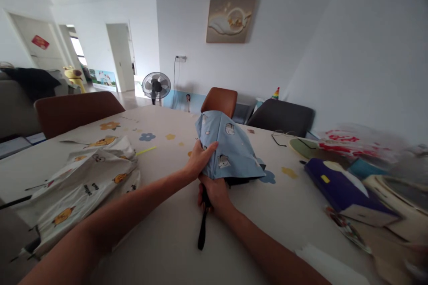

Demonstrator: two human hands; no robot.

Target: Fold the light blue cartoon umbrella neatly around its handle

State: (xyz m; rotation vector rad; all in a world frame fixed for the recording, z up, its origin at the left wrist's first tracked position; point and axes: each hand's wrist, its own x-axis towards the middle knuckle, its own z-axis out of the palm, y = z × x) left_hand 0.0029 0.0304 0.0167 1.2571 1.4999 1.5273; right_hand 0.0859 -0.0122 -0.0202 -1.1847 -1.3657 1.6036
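Note:
A light blue umbrella (230, 142) with cat-like prints is partly folded over the table, its canopy loose and pointing away from me. My right hand (216, 193) is wrapped round its black handle, from which a dark wrist strap (202, 231) hangs. Higher up, my left hand (200, 158) grips the blue fabric on the canopy's left side. To the left lies a second umbrella (90, 178), cream with yellow duck-like prints, collapsed and crumpled, some rib tips showing at its edge.
The white table (160, 231) has printed flowers. At right are a purple box (344, 191), a plastic bag (361, 140), glasses (281, 136) and a beige container (394, 196). Brown chairs (219, 100), a dark chair (282, 116) and a fan (156, 85) stand beyond.

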